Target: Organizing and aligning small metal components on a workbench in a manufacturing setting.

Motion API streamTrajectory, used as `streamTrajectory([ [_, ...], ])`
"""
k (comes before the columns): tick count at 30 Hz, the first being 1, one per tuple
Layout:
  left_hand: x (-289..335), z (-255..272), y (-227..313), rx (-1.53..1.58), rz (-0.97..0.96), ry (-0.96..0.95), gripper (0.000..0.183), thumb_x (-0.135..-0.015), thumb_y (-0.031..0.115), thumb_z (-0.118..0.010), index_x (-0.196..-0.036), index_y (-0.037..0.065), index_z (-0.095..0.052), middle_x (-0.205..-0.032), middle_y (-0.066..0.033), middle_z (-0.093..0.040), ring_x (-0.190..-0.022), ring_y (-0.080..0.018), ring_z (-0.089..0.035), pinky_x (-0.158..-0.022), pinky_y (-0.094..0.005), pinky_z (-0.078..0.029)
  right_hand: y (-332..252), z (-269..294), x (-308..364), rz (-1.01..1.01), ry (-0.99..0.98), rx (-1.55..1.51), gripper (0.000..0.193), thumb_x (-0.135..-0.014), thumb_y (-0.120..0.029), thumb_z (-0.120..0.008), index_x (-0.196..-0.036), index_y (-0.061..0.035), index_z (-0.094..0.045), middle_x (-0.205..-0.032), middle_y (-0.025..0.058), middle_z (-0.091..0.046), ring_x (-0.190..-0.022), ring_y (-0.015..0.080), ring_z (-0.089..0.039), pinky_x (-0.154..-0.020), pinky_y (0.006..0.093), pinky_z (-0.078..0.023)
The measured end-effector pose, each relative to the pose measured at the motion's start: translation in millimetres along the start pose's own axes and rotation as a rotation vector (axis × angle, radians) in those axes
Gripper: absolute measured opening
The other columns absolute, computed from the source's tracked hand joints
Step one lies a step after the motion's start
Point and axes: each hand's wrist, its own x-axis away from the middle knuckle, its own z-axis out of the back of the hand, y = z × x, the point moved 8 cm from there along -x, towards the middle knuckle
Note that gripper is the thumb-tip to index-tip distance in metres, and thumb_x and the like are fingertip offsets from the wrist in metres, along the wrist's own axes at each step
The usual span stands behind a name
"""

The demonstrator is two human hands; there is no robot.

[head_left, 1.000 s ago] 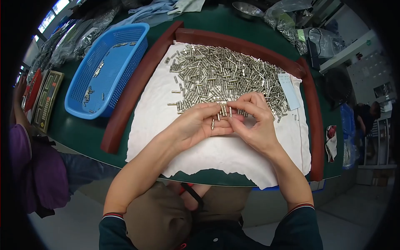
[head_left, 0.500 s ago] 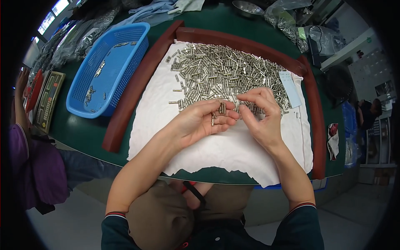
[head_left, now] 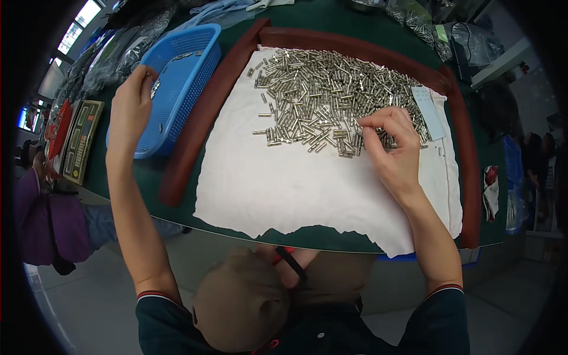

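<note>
A large heap of small silvery metal pins (head_left: 331,94) lies on a white cloth (head_left: 296,195). My left hand (head_left: 130,103) is over the near left part of a blue perforated plastic basket (head_left: 192,97), its fingers curled downward. Whatever it may hold is hidden by the fingers. Some metal pieces show inside the basket. At the near right edge of the heap, my right hand (head_left: 395,145) has thumb and forefinger pinched together close to the pins. What sits between those fingertips is too small to make out.
Dark red wooden bars (head_left: 355,50) frame the cloth on three sides of the green table (head_left: 284,26). A pale blue paper slip (head_left: 429,112) lies at the heap's right. Left of the basket stand a flat patterned box (head_left: 83,142) and a red tray (head_left: 59,133). Another person in purple sits at far left.
My left hand has moved from the middle of the cloth, where metal pins lay in it, out over the blue basket. My right hand stays by the heap, still pinched. The view has shifted slightly.
</note>
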Motion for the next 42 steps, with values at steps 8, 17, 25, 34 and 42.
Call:
streamTrajectory([
  [8, 26.9, -3.9, 72.1, 0.085, -0.102, 0.111, 0.016, -0.088, 0.01, -0.066, -0.101, 0.0, -0.068, -0.097, -0.0112, -0.064, -0.088, -0.0264, -0.063, -0.075, -0.0347, -0.05, -2.2, -9.6, 0.5, 0.017, -0.256, 0.168, 0.003, -0.072, -0.002, -0.07, -0.074, -0.0016, -0.068, -0.074, 0.006, -0.057, -0.081, 0.0226, -0.053, -0.074, 0.0331, -0.044],
  [17, 75.2, -78.6, 206.8, 0.563, -0.588, -0.371, 0.026, -0.075, -0.006, -0.066, -0.101, -0.001, -0.067, -0.096, -0.0119, -0.059, -0.091, -0.0297, -0.059, -0.076, -0.0393, -0.049, -2.9, -23.5, 10.1, 0.026, -0.401, 0.213, 0.014, -0.07, -0.011, -0.073, -0.079, -0.0045, -0.065, -0.076, 0.0049, -0.055, -0.081, 0.0233, -0.051, -0.077, 0.0362, -0.041],
  [25, 75.3, -101.9, 230.2, 0.398, -0.805, -0.399, 0.025, -0.08, -0.002, -0.063, -0.103, 0.005, -0.07, -0.092, -0.0082, -0.057, -0.091, -0.0256, -0.054, -0.083, -0.0373, -0.044, -0.7, -25.9, 12.8, -0.026, -0.464, 0.252, 0.01, -0.072, -0.012, -0.07, -0.076, -0.004, -0.065, -0.079, 0.007, -0.06, -0.089, 0.0255, -0.054, -0.081, 0.039, -0.041],
  [34, 71.2, -113.0, 237.2, 0.446, -0.836, -0.351, 0.019, -0.077, 0.008, -0.069, -0.096, 0.005, -0.07, -0.087, -0.0065, -0.057, -0.087, -0.0251, -0.054, -0.078, -0.0378, -0.045, -5.8, -27.0, 13.6, -0.002, -0.552, 0.22, 0.008, -0.072, -0.011, -0.069, -0.073, -0.0039, -0.066, -0.078, 0.0077, -0.059, -0.087, 0.0261, -0.055, -0.08, 0.0388, -0.041],
  [42, 75.9, -109.0, 235.6, 0.484, -0.776, -0.303, 0.014, -0.075, 0.006, -0.071, -0.088, 0.002, -0.066, -0.086, -0.008, -0.056, -0.085, -0.0273, -0.054, -0.075, -0.0388, -0.044, -18.5, -31.7, 19.4, 0.084, -0.595, 0.104, 0.009, -0.069, -0.007, -0.071, -0.074, -0.0045, -0.064, -0.074, 0.0052, -0.055, -0.081, 0.0243, -0.053, -0.076, 0.0367, -0.041],
])
